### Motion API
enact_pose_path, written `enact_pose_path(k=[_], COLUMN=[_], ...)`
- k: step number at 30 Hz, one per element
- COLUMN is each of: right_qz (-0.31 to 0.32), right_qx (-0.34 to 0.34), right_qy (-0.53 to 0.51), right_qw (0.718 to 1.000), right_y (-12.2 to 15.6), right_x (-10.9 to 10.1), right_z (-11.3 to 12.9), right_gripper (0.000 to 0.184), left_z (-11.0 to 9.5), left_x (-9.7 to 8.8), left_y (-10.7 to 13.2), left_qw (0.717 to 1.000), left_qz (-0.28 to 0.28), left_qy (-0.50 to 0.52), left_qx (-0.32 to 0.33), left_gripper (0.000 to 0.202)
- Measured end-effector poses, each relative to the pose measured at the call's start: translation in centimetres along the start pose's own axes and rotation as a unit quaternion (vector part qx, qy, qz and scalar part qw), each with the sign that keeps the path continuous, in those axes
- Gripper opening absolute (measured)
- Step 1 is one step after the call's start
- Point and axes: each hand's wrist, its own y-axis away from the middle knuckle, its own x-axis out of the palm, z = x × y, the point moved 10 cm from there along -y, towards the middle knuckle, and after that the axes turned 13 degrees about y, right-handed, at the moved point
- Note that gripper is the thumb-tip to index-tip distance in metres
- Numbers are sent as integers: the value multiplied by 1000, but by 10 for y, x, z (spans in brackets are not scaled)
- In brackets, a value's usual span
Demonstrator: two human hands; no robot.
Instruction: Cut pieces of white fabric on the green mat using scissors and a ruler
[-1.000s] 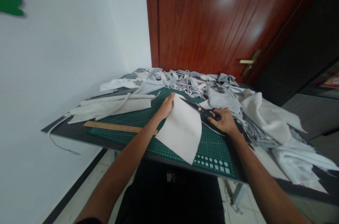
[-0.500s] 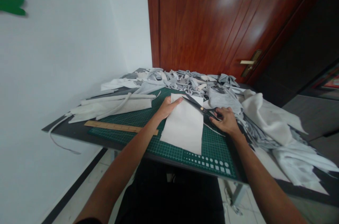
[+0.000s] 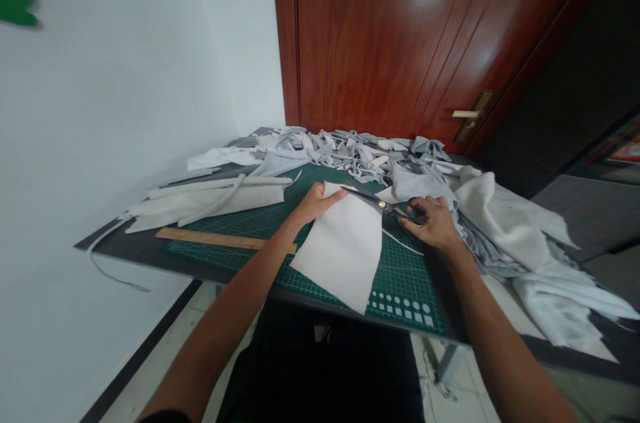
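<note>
A white piece of fabric (image 3: 345, 246) lies over the green cutting mat (image 3: 400, 266), its lower corner reaching the mat's front edge. My left hand (image 3: 320, 201) pinches the fabric at its upper left, thumb on top. In my right hand (image 3: 434, 223) are black-handled scissors (image 3: 383, 205), with fingers through the loops. Their blades lie along the fabric's top edge, nearly closed, tips by my left thumb. A narrow white offcut (image 3: 404, 243) rests on the mat right of the fabric.
A wooden ruler (image 3: 225, 239) lies left of my hands, below white fabric strips (image 3: 215, 199). Grey and white scraps (image 3: 345, 149) cover the table's back. More fabric (image 3: 505, 223) is heaped on the right. A wooden door (image 3: 380, 43) stands behind the table.
The scissor blades have come closer together. The fabric has turned, its lower end swinging left and nearer to me. My right hand has moved slightly right.
</note>
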Motion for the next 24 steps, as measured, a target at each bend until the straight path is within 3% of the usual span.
enact_pose_path(k=[16,24], right_qz=[40,80], right_qx=[-21,-10], right_qy=[-53,-105], right_qw=[998,991], right_y=[2,2], right_x=[7,11], right_z=[-4,-3], right_gripper=[27,24], left_z=[-5,1], left_x=[11,10], left_y=[4,4], left_qw=[996,995], left_qz=[65,65], left_qy=[-65,-76], left_qx=[-12,-16], left_gripper=[43,42])
